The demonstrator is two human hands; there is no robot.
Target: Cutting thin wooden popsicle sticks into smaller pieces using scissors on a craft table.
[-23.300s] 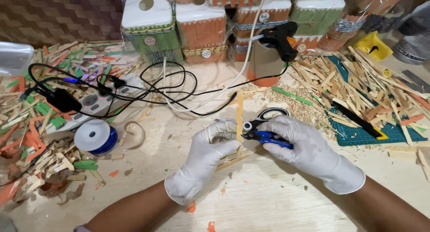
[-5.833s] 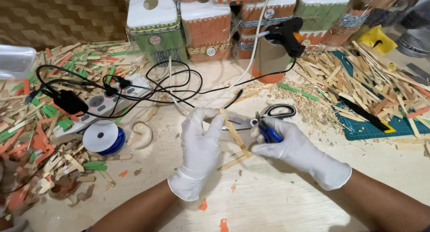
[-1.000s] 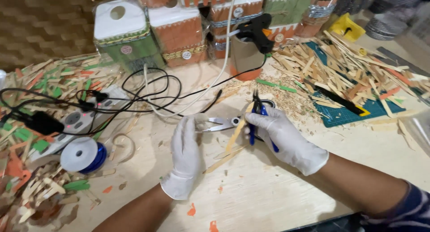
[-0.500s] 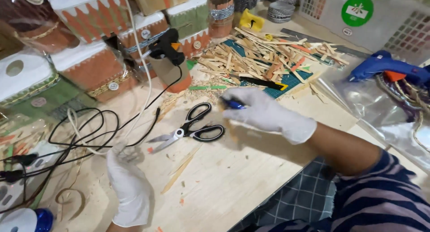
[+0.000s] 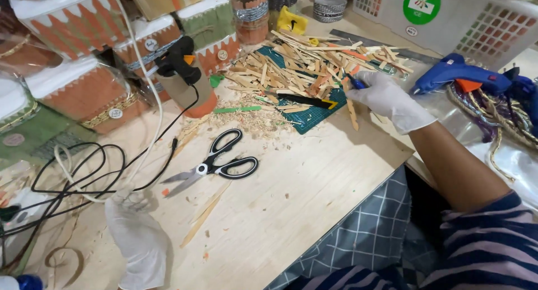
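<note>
Nearest me, the gloved left hand (image 5: 137, 239) rests flat on the wooden table (image 5: 291, 200), holding nothing. Beyond it the black-handled scissors (image 5: 216, 164) lie shut, blades pointing left. Farther off, the gloved right hand (image 5: 389, 99) pinches a blue-handled tool (image 5: 356, 82) and a wooden stick (image 5: 351, 108) at the stick pile (image 5: 302, 60) on the green mat (image 5: 308, 116).

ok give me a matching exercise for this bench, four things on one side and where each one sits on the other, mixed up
Things:
1. scissors
2. blue glue gun
3. black glue gun
4. right hand

Places:
A. standing in an orange holder by the decorated boxes
B. lying open on the bare wood, touched by neither hand
C. at the edge of the stick pile, holding a stick
D. lying at the right, by the white basket

Pairs: 1-B, 2-D, 3-A, 4-C
</note>
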